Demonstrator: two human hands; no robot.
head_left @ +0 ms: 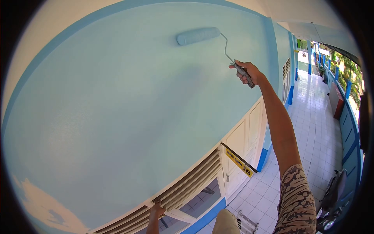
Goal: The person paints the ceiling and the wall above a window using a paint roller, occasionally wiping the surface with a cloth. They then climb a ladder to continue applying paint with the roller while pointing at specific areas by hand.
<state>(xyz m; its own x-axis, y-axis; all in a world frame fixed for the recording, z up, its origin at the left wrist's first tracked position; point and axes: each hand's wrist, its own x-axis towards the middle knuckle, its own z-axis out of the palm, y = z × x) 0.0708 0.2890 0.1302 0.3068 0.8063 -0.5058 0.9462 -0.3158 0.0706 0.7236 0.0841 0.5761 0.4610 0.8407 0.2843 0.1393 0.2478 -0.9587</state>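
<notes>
My right hand (pixel 247 73) is closed round the dark, paint-stained handle of a paint roller (pixel 198 36), raised at the upper right. The roller's light blue sleeve lies against the light blue wall (pixel 117 85), near its top edge. A bent wire frame joins sleeve and handle. Low in the view, my left hand (pixel 157 210) has its fingers hooked on the slatted wooden vent (pixel 191 181) above the window. A pale, uneven patch (pixel 48 206) shows on the wall at the lower left.
A yellow sign (pixel 238 163) juts out by the white door (pixel 245 136). Below are my knee (pixel 226 222) and part of a metal ladder (pixel 247 222). The tiled corridor (pixel 307 113) runs off to the right, with a motorcycle (pixel 333 195) beside the blue railing wall (pixel 348 132).
</notes>
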